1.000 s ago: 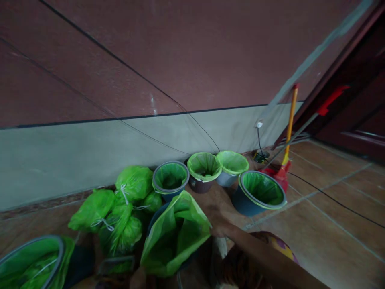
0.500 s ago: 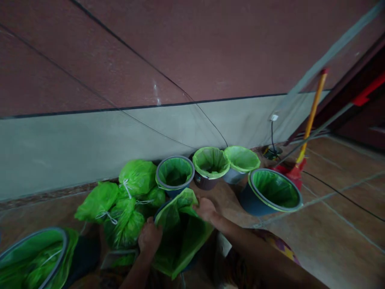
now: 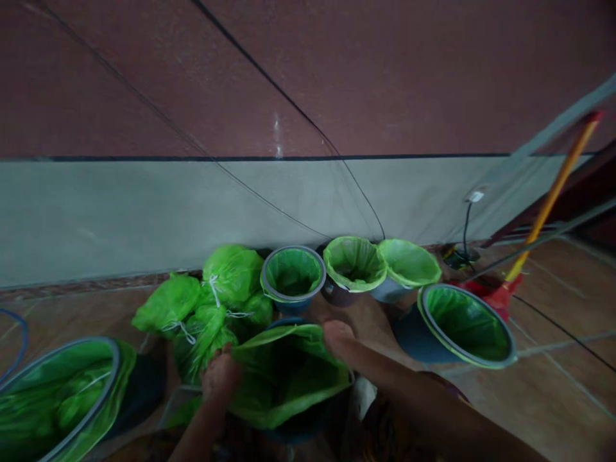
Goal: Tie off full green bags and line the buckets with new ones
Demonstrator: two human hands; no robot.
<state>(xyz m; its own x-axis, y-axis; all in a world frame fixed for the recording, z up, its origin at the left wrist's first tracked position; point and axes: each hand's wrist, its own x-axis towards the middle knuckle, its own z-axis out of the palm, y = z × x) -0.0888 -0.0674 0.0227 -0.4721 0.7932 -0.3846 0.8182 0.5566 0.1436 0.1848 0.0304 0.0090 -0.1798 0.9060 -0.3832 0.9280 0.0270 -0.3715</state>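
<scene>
Since the earlier frame the two hands are pulling farther apart, and the green bag (image 3: 289,372) between them is spreading wider and flatter over the dark bin (image 3: 293,427) under it; the view is also swinging left, so the row of bins is sitting more to the right of centre.

The left hand (image 3: 219,377), at lower centre-left, is pinching the bag's left edge, its grip pressed together on the plastic. The right hand (image 3: 339,337), at lower centre, is holding the bag's far right edge, fingers curled onto the rim; how tightly that grip is closing is hard to tell in the dim light. The bag is lying at the bottom centre of the frame, its mouth gaping toward the camera.

Just left of the left hand, a heap of tied bags (image 3: 206,305) is resting on the floor against the wall. Behind the bag, four lined bins are standing: a grey one (image 3: 292,277), a brown one (image 3: 353,273), a pale one (image 3: 407,269) touching it, and a larger bin (image 3: 464,324) tilted at the right. A big bin (image 3: 62,398) is filling the lower left corner. A broom (image 3: 539,221) is leaning at the right edge.
</scene>
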